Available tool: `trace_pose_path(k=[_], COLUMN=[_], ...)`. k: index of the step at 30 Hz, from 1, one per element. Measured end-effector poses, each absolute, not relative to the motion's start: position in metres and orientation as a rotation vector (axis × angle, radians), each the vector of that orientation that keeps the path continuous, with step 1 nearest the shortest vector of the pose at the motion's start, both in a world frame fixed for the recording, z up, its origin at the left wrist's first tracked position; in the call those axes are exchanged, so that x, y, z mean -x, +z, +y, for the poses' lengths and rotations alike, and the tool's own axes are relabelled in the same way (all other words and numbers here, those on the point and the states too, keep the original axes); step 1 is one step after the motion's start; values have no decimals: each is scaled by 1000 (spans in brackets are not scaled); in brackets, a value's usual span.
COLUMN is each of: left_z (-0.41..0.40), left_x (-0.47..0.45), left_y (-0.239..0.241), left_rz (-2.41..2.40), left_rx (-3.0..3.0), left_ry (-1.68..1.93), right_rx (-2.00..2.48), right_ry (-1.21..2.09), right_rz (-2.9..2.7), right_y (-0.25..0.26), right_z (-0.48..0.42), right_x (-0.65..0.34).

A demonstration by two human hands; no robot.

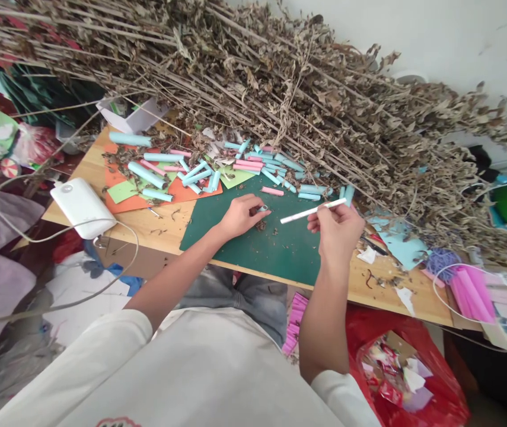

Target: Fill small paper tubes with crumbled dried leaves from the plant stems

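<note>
My left hand [244,216] is closed around a small light-blue paper tube [262,208], whose open round end shows at the fingertips. Below it a little heap of dry leaf crumbs [261,225] lies on the dark green mat [222,231]. In my right hand [335,224] a thin white stick [302,214] is pinched, its free end pointing left toward the tube. Stick and tube are apart. Just beyond my hands lie a pink paper tube [273,191] and several light-blue paper tubes [309,196].
Dried leafy stalks [253,89] fill the table's back. More rolled tubes rest on orange paper [182,197] at left. A white power bank [82,207] with a cable sits at the left edge. A red rubbish bag [440,367] stands below right, and a pink paper roll [471,293] lies above it.
</note>
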State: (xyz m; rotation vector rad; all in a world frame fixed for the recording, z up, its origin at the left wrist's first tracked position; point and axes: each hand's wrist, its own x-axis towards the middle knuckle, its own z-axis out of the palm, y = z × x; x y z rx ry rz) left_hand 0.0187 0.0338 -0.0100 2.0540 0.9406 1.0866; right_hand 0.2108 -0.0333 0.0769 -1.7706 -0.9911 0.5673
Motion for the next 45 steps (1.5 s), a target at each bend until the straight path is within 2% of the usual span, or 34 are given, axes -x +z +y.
trace_pose_path(k=[2,6,17,30,35,45], left_z=[34,33,33,32,32,33], left_x=[-18,-18,-17,-17,-17,-17], left_y=[-10,-8,-6,-6,-5,-7], left_rz=[939,926,944,927,936,923], left_rx=[-2053,-2041,-2060,-2052,-2064,-2041], left_ry=[1087,1081,1039,1045,1048,1059], right_rx=[1607,1580,1606,1592,1576,1598], right_ry=[459,268,179,422,294,297], right_rz=[-1065,-1290,-1540,-1779,-1807,-1821], right_y=[91,100,94,93,97,87], right_z=[-38,-43,-40,-19,-18,-14], right_x=[-196,-171,-161,-162,-164,-161])
